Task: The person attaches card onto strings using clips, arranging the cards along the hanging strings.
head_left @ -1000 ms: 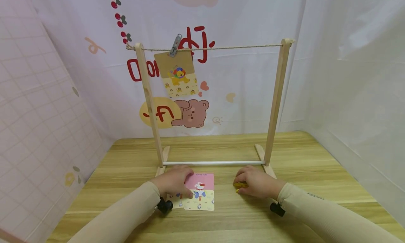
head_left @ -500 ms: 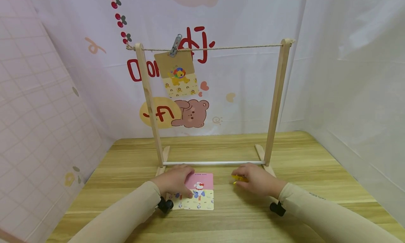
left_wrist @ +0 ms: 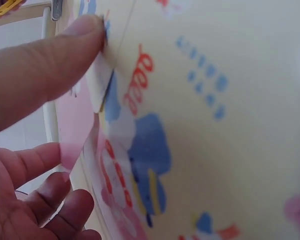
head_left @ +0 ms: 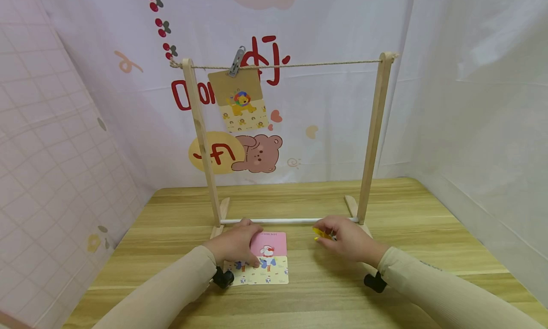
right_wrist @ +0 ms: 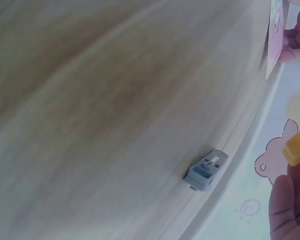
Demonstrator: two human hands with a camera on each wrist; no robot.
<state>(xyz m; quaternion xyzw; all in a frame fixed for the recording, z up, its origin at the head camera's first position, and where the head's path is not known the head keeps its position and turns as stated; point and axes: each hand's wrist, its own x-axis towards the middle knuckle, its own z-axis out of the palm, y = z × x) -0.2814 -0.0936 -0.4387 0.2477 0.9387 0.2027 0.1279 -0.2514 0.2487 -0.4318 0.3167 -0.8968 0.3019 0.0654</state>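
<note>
My left hand (head_left: 235,242) pinches the left edge of a pink-and-yellow rabbit card (head_left: 274,267), thumb on the printed face and fingers behind. The right wrist view shows that card (right_wrist: 275,42) tilted up from the table. A second card (head_left: 237,274) with similar print lies beneath the left hand, partly hidden by it. To the right, my right hand (head_left: 348,238) holds a yellow clothespin (head_left: 322,233) between thumb and fingers, just above the table. A grey clothespin (right_wrist: 206,171) lies on the wood near the right hand.
A wooden stand (head_left: 371,143) with a white crossbar (head_left: 287,221) rises behind both hands. Along its top runs a twine line (head_left: 317,64), from which a lion card (head_left: 246,112) hangs by a grey clothespin (head_left: 236,62). A printed cloth covers the wall behind.
My right hand has lifted the yellow clothespin and shifted slightly up and left. The rabbit card has tilted and shifted a little left in the left hand, which has hardly moved.
</note>
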